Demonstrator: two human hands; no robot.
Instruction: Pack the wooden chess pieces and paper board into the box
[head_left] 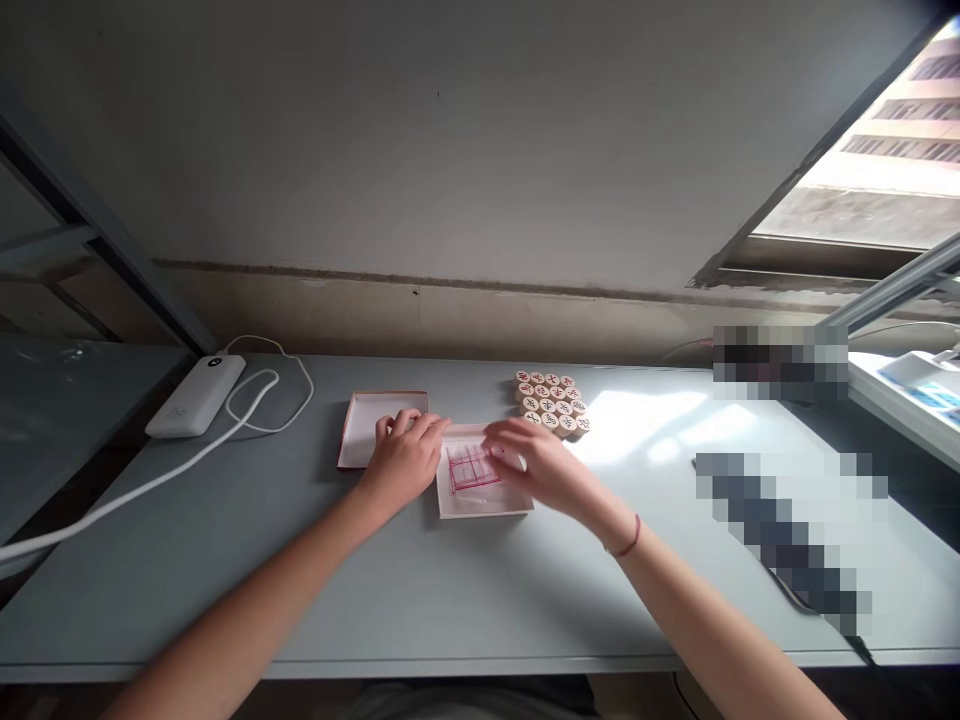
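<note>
A shallow open white box [486, 508] sits near the middle of the desk, holding a folded clear sheet [471, 470] printed with red grid lines. My left hand [405, 458] grips the box's left rim with bent fingers, and overlaps a second tray-like lid [365, 412], white inside with a reddish edge. Over the box's right side hovers my right hand [541, 462], its thumb and fingers apart; whether its fingertips touch the sheet cannot be made out. Behind it stand stacked round wooden Chinese chess pieces [551, 405] with red and black characters.
At the left lies a white power bank [196, 398] with a white cable [161, 500] running off the desk. Blurred-out items [787, 540] lie at the right. A wall [450, 150] rises behind the grey desk [360, 610], and metal frame posts flank it.
</note>
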